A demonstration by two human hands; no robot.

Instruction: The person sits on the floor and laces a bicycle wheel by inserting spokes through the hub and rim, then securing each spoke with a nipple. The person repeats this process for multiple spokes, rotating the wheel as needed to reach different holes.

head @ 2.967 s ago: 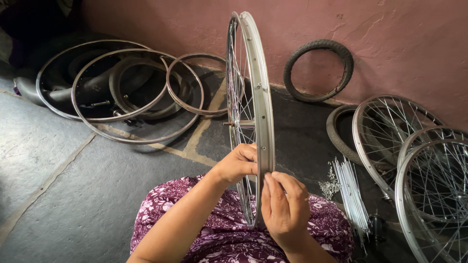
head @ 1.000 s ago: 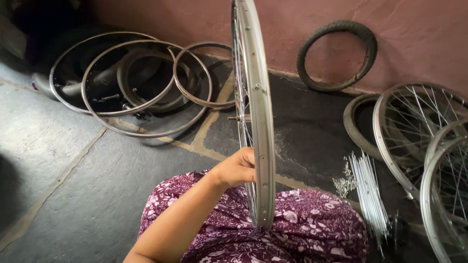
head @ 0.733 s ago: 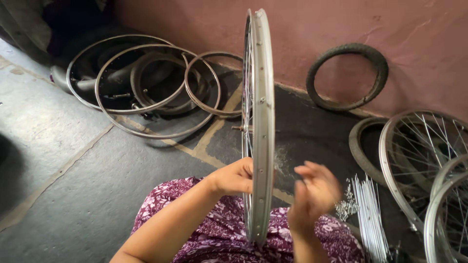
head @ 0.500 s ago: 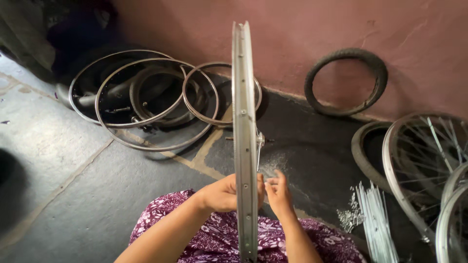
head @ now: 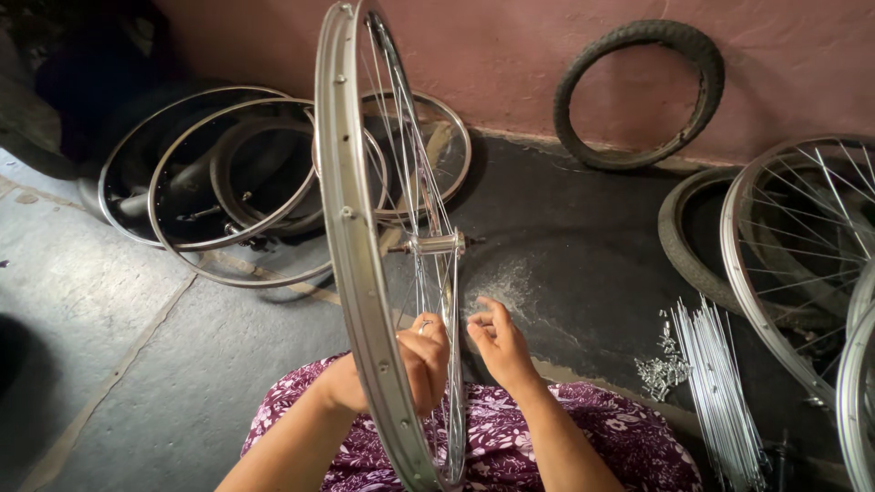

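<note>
bicycle wheel (head: 365, 246) upright on the lap, partly laced: several spokes run from hub (head: 436, 243) to rim, many rim holes empty. left hand (head: 421, 360) pinches a spoke; right hand (head: 497, 339) fingers curled beside it. loose spokes (head: 720, 392) lie on the floor.

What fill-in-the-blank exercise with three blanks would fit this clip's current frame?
1. The left hand and right hand work at the spokes of an upright bicycle ____.
2. A black tyre leans against the ____ wall.
3. A bundle of loose spokes lies on the floor to the person's ____.

Missing words: wheel; pink; right
</note>
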